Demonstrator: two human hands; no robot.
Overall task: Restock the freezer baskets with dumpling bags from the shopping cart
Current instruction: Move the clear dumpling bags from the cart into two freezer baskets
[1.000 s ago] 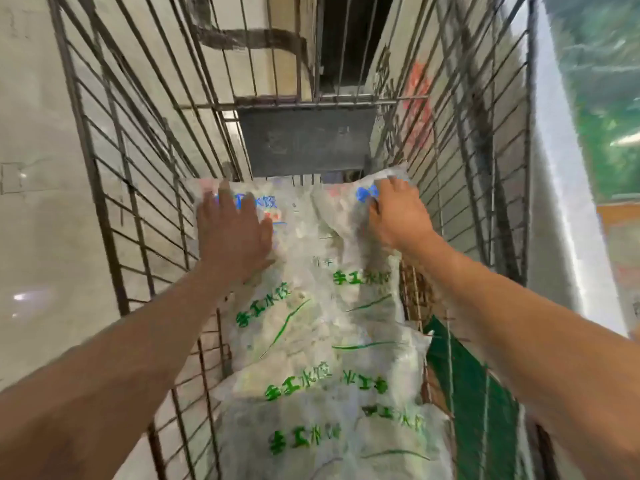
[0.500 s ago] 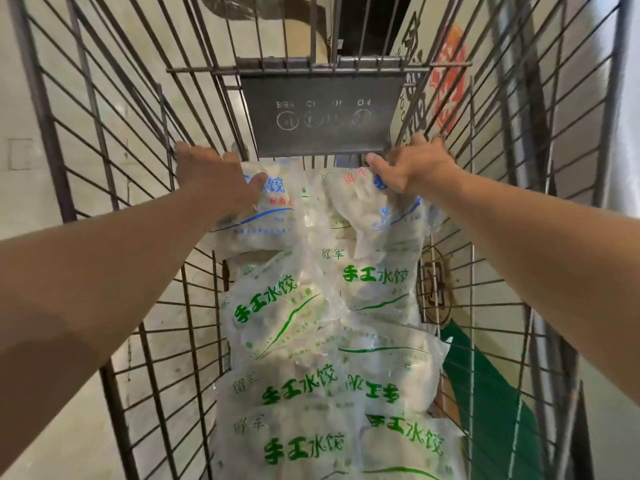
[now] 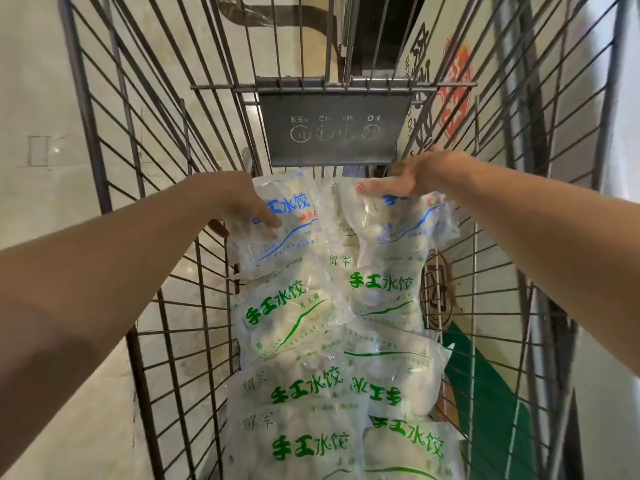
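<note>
In the head view, a grey wire shopping cart [image 3: 145, 188] filled the frame, standing on a pale, glossy tiled floor [image 3: 34, 98] visible through its bars at upper left. Clear plastic dumpling bags with green lettering [image 3: 294, 313] lay stacked along the cart's centre. At its far end, the left hand [image 3: 239, 206] gripped a blue-lettered dumpling bag [image 3: 287, 230], while the right hand [image 3: 412, 178] clasped the top edge of a second blue-lettered bag [image 3: 398, 230] below a grey plastic panel [image 3: 334, 129].

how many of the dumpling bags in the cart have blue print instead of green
2. One clear plastic blue-print dumpling bag lies at the far left of the wire shopping cart under the left hand; the other at far right under the right hand. More may be hidden beneath.
</note>
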